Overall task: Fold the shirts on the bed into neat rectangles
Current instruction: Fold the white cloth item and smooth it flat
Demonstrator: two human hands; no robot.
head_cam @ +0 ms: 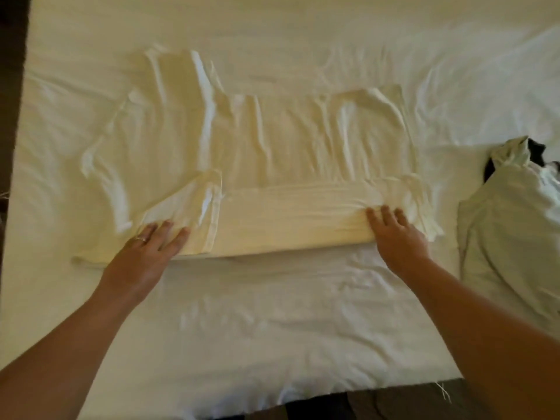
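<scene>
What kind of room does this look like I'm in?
Probably a bedroom. A wide bed under a wrinkled white sheet fills the view, a cream shirt is spread on it mid-fold, and more clothes are heaped at its right.

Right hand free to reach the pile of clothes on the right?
Probably yes. The right hand lies flat on the shirt, holding nothing, and only bare sheet lies between it and the pile.
</scene>
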